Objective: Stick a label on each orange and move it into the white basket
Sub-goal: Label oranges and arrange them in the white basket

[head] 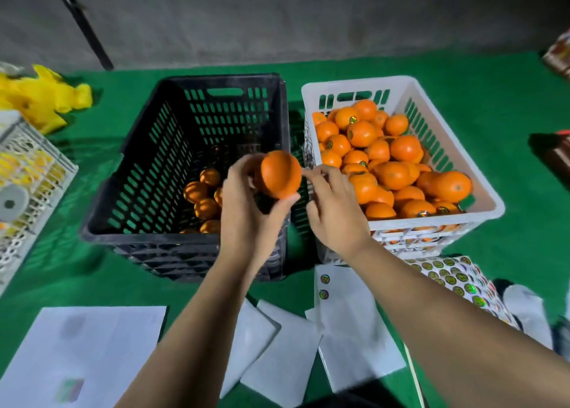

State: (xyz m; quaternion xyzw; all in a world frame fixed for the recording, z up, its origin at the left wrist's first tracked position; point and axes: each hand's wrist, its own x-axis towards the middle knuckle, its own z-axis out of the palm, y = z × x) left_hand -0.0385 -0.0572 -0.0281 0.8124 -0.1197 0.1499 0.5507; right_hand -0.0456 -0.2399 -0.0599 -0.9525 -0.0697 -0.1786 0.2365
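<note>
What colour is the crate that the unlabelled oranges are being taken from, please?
The crate is black, seen in the head view.

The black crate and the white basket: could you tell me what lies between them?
In the head view, only green cloth between black crate and white basket.

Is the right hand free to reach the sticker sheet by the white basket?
Probably yes: the right hand hovers beside the held orange, and the sticker sheet lies uncovered just below its forearm.

No legible text, brand or number was found, round stickers on the label sheet point(456, 279) and on oranges in the white basket point(487, 201) were too small and blurred to read
</note>
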